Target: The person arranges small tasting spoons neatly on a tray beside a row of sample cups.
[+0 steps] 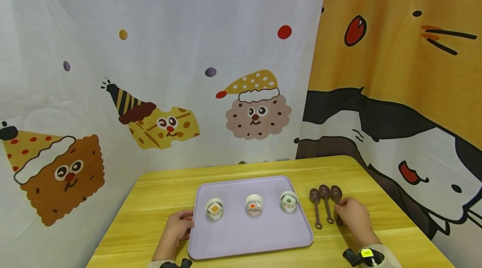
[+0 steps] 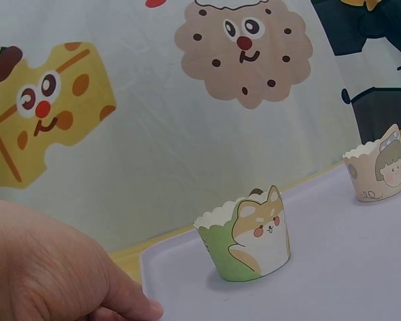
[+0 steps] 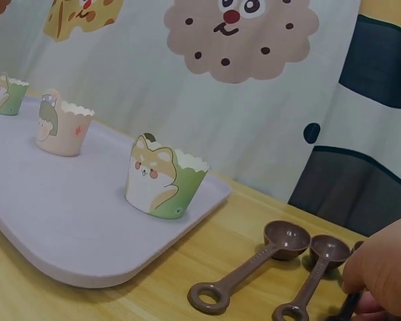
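A lilac tray (image 1: pixel 250 238) lies on the wooden table. My left hand (image 1: pixel 178 224) is at its left edge, holding the rim, with the thumb (image 2: pixel 137 301) on the edge. Three paper baking cups stand in a row on the tray: a green dog-print left cup (image 1: pixel 214 209), a pinkish girl-print middle cup (image 1: pixel 254 206) and a green dog-print right cup (image 3: pixel 164 180). Small coloured pieces show inside them. Right of the tray, my right hand (image 1: pixel 353 218) pinches the handle of the rightmost brown measuring spoon (image 1: pixel 336 193), its lower handle mostly hidden by the fingers.
Two more brown measuring spoons, a left one (image 3: pixel 244 267) and a middle one (image 3: pixel 314 274), lie beside the held spoon. A white printed curtain (image 1: pixel 169 21) hangs behind the table (image 1: pixel 132 218), and an orange cat-print curtain (image 1: pixel 395 50) hangs along the right side.
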`<state>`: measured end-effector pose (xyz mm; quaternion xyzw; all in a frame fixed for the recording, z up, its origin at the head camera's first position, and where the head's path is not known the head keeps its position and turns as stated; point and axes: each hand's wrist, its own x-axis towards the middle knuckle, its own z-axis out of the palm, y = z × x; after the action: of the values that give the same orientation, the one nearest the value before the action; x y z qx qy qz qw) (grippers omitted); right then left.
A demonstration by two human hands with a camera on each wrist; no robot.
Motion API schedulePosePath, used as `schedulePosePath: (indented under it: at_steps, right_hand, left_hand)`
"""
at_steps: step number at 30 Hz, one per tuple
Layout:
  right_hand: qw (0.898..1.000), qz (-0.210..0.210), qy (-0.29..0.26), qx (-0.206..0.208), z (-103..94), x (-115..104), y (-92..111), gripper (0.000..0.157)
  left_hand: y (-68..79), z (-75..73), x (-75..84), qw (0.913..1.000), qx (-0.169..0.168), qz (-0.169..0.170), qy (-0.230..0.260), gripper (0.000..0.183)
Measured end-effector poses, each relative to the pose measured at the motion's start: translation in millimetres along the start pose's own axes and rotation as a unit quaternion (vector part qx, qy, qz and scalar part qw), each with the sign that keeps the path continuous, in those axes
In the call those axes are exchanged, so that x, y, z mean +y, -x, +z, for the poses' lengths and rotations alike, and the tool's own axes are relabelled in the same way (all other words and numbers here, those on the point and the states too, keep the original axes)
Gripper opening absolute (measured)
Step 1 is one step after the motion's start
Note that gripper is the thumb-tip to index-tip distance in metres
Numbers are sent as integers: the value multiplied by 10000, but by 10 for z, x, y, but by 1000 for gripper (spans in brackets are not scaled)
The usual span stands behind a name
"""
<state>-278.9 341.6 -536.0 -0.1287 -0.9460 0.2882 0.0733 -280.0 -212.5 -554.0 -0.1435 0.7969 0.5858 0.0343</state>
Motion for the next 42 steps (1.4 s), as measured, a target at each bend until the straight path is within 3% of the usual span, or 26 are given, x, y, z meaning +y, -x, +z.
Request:
schedulePosePath:
  at_steps: [24, 42]
  right_hand:
    - [9996, -157, -6, 227, -54, -99, 17, 24]
    - [9995, -162, -60, 260, -85, -351, 89, 29]
  left_hand:
    - [2, -8, 23, 10000, -31, -2, 91, 42]
    - [22, -4, 34, 9999, -37, -36, 111, 42]
